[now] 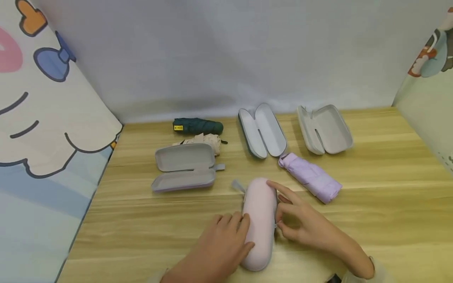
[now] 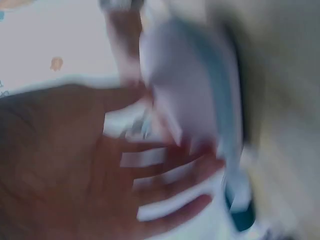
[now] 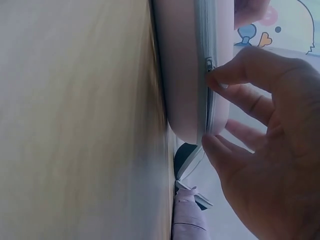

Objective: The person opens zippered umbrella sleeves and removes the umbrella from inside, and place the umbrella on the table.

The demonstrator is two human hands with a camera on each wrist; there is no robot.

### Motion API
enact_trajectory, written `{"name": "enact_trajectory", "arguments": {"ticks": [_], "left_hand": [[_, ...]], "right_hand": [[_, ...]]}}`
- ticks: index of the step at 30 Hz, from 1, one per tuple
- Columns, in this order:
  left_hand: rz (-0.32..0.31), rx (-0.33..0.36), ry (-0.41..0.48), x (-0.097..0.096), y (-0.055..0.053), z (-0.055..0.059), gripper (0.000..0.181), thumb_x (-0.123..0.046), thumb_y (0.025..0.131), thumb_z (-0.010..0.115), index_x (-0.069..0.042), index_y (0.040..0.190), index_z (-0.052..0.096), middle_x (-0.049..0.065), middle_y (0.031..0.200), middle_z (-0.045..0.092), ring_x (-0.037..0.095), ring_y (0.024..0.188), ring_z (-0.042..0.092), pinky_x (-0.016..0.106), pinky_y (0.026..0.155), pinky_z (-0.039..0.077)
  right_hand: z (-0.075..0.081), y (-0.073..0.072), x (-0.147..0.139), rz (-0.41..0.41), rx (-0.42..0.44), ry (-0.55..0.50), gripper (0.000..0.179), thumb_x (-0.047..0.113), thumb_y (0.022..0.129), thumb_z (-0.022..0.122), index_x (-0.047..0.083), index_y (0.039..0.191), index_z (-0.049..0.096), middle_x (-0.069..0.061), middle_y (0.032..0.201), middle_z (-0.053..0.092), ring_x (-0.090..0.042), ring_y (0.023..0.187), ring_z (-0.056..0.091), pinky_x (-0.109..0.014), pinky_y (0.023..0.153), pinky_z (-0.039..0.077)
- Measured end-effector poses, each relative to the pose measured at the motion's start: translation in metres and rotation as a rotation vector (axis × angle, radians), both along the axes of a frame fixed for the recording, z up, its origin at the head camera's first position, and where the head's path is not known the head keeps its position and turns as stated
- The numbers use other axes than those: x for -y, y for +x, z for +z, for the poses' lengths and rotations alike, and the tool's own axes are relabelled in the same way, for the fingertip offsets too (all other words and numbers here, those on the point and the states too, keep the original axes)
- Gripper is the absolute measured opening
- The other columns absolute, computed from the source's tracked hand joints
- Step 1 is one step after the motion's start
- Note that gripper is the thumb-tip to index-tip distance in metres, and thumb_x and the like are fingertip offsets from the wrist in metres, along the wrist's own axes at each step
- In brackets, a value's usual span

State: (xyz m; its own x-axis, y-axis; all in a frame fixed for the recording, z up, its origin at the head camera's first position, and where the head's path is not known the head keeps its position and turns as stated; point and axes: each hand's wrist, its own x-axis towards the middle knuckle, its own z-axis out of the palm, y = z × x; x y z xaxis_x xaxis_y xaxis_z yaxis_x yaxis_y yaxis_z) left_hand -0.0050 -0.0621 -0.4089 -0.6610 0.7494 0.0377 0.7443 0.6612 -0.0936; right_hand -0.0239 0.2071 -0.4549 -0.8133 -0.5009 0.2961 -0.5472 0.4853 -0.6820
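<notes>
A pale pink hard-shell zip case [image 1: 260,220] lies lengthwise on the table, its lid appearing closed. My left hand [image 1: 221,245] rests against its left side, fingertips and thumb touching the shell; in the blurred left wrist view these fingers look nearly straight. On the other side, my right hand [image 1: 304,220] pinches the zipper pull [image 3: 209,64] between thumb and a finger. Another right fingertip touches the case's far end. A grey fabric loop [image 1: 238,186] sticks out at the upper left of the case. The underside is hidden.
An opened grey-lined case [image 1: 185,167] lies to the left, overlapping a cream folded umbrella [image 1: 214,142]. Behind is a dark green folded umbrella [image 1: 198,126]. Two more opened cases, one narrow [image 1: 270,131] and one wider [image 1: 332,129], stand near the back wall. A lilac folded umbrella [image 1: 313,177] lies right.
</notes>
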Motion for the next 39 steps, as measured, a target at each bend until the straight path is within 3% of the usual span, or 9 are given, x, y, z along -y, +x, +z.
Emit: {"name": "enact_trajectory", "arguments": {"ticks": [3,9,15,19,23,27,30,33,39], "left_hand": [[-0.091,-0.054,-0.068,0.007,-0.011,0.007,0.046,-0.043,0.100,0.069,-0.011,0.131,0.061,0.002,0.122,0.065,0.018,0.111,0.064,0.036,0.094,0.056],[-0.220,-0.086,-0.009,0.011,-0.033,0.009,0.055,-0.016,0.092,0.078,-0.023,0.142,0.056,0.004,0.132,0.060,0.022,0.123,0.059,0.039,0.097,0.055],[-0.349,-0.018,0.007,0.008,-0.052,0.009,0.066,-0.034,0.091,0.081,-0.042,0.150,0.053,0.005,0.151,0.049,0.027,0.141,0.048,0.043,0.102,0.053],[-0.414,0.012,0.010,0.006,-0.060,0.008,0.070,-0.036,0.087,0.083,-0.045,0.150,0.054,0.000,0.162,0.044,0.027,0.151,0.040,0.047,0.113,0.045],[-0.423,0.071,0.010,0.003,-0.063,0.006,0.078,-0.043,0.081,0.085,-0.044,0.152,0.052,-0.003,0.167,0.040,0.026,0.157,0.033,0.050,0.115,0.043],[-0.411,0.149,0.021,0.000,-0.065,0.004,0.085,-0.053,0.076,0.083,-0.039,0.153,0.051,-0.003,0.168,0.038,0.027,0.159,0.029,0.056,0.119,0.040],[-0.409,0.185,0.025,-0.002,-0.066,0.002,0.086,-0.057,0.075,0.082,-0.037,0.153,0.051,-0.002,0.168,0.037,0.028,0.159,0.028,0.061,0.122,0.033],[-0.407,0.187,0.031,-0.002,-0.066,0.001,0.086,-0.060,0.074,0.082,-0.037,0.152,0.052,-0.001,0.167,0.038,0.028,0.159,0.028,0.064,0.123,0.028],[-0.398,0.178,0.034,-0.004,-0.067,-0.001,0.087,-0.063,0.075,0.082,-0.036,0.151,0.052,0.000,0.164,0.042,0.027,0.158,0.030,0.062,0.125,0.027]], "right_hand": [[0.001,-0.002,-0.002,-0.003,0.003,0.027,0.039,-0.003,0.077,0.079,0.030,0.086,0.060,-0.010,0.168,0.037,-0.043,0.148,0.044,-0.038,0.114,0.047],[0.001,-0.004,-0.004,0.018,0.037,0.014,0.037,-0.002,0.081,0.078,0.030,0.088,0.062,-0.007,0.169,0.036,-0.034,0.152,0.041,-0.024,0.121,0.032],[0.000,-0.004,-0.005,0.028,0.006,-0.008,0.038,-0.007,0.080,0.078,0.028,0.088,0.063,-0.010,0.168,0.037,-0.031,0.151,0.042,-0.025,0.120,0.037],[-0.001,-0.003,-0.004,0.016,0.009,0.014,0.041,-0.004,0.079,0.080,0.032,0.089,0.063,-0.006,0.169,0.036,-0.032,0.153,0.040,-0.021,0.121,0.033],[-0.002,-0.003,-0.004,0.016,-0.003,0.022,0.041,-0.003,0.079,0.079,0.032,0.089,0.062,-0.007,0.167,0.039,-0.038,0.149,0.044,-0.029,0.118,0.041],[-0.002,-0.004,-0.004,0.007,-0.007,0.027,0.038,-0.004,0.082,0.076,0.030,0.090,0.062,-0.010,0.161,0.046,-0.039,0.143,0.052,-0.051,0.109,0.050],[-0.003,-0.003,-0.005,-0.009,-0.005,0.039,0.036,-0.003,0.084,0.075,0.031,0.090,0.062,-0.010,0.155,0.052,-0.037,0.138,0.056,-0.059,0.105,0.051],[-0.004,-0.002,-0.005,-0.023,-0.014,0.045,0.035,-0.001,0.085,0.077,0.031,0.092,0.063,-0.009,0.148,0.056,-0.034,0.135,0.058,-0.055,0.104,0.053],[-0.005,-0.003,-0.007,0.010,-0.074,0.002,0.033,-0.003,0.087,0.077,0.026,0.097,0.065,0.000,0.127,0.065,-0.019,0.118,0.064,-0.031,0.101,0.054]]}}
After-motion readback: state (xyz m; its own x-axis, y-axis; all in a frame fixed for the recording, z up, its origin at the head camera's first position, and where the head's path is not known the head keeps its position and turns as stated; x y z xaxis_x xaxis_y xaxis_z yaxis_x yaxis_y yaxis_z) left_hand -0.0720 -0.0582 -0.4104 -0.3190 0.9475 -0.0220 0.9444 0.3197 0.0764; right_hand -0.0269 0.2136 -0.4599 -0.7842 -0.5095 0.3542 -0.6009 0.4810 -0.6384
